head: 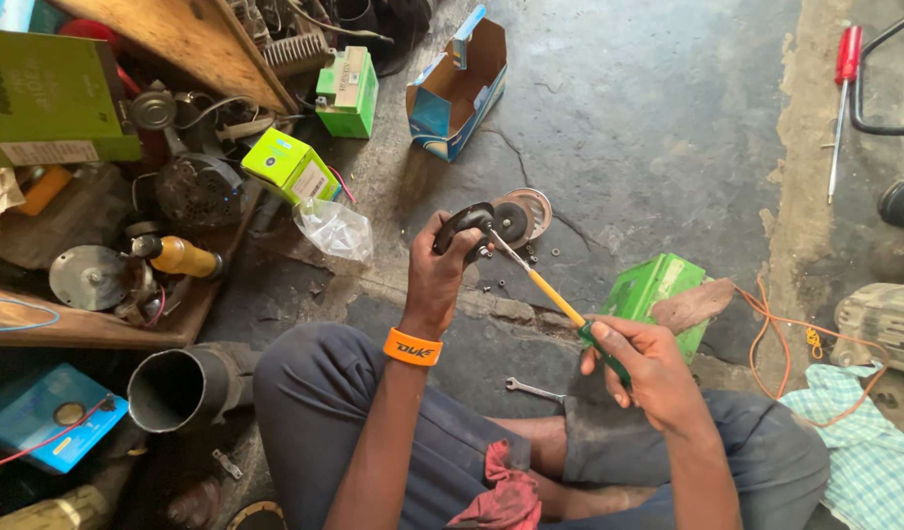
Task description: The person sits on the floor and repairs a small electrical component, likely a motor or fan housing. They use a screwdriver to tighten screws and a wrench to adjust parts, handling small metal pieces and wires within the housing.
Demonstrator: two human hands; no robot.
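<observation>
My left hand (437, 275), with an orange wristband (413, 347) on the wrist, grips a small black motor part (465, 221) above the concrete floor. My right hand (640, 359) holds a screwdriver (550, 296) with a yellow shaft and green handle; its tip meets the black part. Right behind the part, round metal discs (523, 214) lie on the floor, with small screws scattered near them.
An open blue cardboard box (452, 93), green boxes (346, 93), a plastic bag (336, 231), a small wrench (533, 390), a green box (658, 290), a red screwdriver (843, 98), a grey pipe (182, 388) and a cluttered wooden shelf (89, 329) surround me. A checked cloth (859, 451) lies at right.
</observation>
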